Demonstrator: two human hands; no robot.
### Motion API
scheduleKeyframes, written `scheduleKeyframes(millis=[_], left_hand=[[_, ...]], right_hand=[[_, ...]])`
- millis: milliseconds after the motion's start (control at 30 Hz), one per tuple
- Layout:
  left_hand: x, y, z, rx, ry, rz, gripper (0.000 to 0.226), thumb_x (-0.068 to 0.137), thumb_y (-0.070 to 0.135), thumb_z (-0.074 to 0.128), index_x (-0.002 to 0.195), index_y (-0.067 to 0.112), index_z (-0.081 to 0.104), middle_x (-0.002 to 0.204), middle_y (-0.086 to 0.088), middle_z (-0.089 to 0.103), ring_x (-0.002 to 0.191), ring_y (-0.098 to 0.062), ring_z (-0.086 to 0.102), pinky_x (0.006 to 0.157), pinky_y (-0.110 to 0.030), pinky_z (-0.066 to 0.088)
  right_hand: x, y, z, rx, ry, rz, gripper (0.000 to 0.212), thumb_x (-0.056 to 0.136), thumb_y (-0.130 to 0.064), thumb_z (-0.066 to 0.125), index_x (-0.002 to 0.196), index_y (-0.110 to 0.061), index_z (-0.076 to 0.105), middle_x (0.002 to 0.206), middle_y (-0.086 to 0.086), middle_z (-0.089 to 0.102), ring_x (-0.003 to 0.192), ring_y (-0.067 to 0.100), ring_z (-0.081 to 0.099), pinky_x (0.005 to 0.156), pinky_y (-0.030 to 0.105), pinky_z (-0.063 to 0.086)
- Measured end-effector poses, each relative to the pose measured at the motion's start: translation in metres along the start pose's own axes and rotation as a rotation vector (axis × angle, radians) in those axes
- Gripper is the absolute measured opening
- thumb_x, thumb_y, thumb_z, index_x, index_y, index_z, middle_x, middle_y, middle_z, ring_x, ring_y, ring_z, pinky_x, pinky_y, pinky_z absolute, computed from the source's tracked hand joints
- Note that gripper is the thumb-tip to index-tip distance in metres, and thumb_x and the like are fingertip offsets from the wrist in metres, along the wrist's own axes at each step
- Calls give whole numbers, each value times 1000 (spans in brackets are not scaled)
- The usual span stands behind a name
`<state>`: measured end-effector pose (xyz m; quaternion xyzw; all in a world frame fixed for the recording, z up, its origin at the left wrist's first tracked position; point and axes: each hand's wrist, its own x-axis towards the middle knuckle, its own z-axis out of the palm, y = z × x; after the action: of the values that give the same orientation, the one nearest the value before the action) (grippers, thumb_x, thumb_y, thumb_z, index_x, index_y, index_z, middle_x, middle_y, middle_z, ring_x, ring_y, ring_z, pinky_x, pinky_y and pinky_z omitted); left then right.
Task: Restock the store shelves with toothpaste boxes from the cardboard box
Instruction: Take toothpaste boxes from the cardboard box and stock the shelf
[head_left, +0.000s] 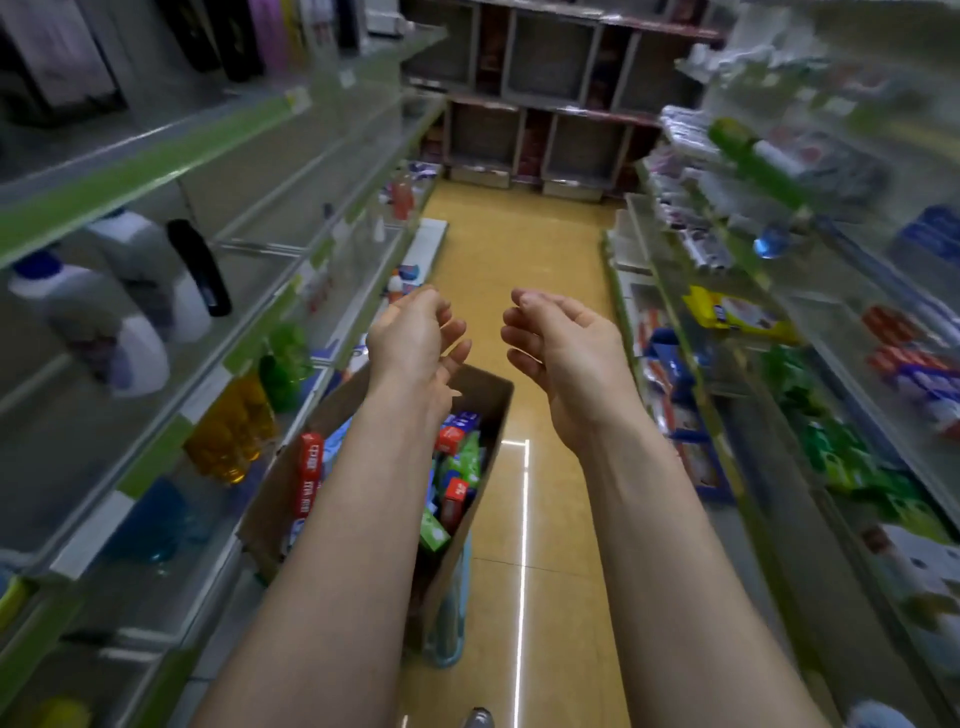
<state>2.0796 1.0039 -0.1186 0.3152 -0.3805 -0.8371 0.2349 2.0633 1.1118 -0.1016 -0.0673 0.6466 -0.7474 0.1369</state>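
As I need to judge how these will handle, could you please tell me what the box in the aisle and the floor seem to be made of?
The box looks like plain brown cardboard, matt: thin folded walls with raw edges. The floor seems to be glossy yellowish tile or vinyl, since it mirrors a strip light; which one, I cannot tell.

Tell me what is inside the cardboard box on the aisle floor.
The cardboard box holds red toothpaste boxes and green ones, loosely piled. The left forearm covers the middle, so the rest stays hidden.
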Motion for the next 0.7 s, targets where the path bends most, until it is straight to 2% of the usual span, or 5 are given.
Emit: scheduleKeyframes(millis=[167,367,467,567,700], left_hand=[[60,-12,-7,129,135,-19,13,90,7,53,85,19,58,69,1,54,60,-10,53,58,-25,46],[114,-42,-34,244,288,-108,16,91,8,54,79,18,56,74,0,53,65,-11,53,59,-26,45],[130,-55,-55,281,367,-168,13,91,9,54,82,17,56,79,-1,53,68,-11,54,60,-26,45],[142,-61,-76,284,420,-220,10,92,9,53,85,16,56,78,-2,51,67,-11,52,60,-27,45],[163,-62,-114,263,508,-270,13,93,9,52,82,15,55,76,-1,50,66,-12,49,64,-27,43]], right_hand=[[65,36,22,-13,-110,107,11,93,-8,57,85,-14,63,69,-2,63,55,3,60,47,13,43],[123,97,32,-144,-195,242,17,91,-9,58,80,-20,63,80,2,64,74,14,59,63,20,45],[135,117,40,-197,-236,299,15,92,-9,57,84,-19,64,80,0,63,72,10,58,62,18,45],[143,135,53,-202,-273,359,10,92,-10,57,96,-12,66,80,-1,62,71,8,57,62,16,45],[153,162,77,-244,-299,438,14,93,-11,58,104,-7,66,78,-1,60,67,6,55,54,12,45]])
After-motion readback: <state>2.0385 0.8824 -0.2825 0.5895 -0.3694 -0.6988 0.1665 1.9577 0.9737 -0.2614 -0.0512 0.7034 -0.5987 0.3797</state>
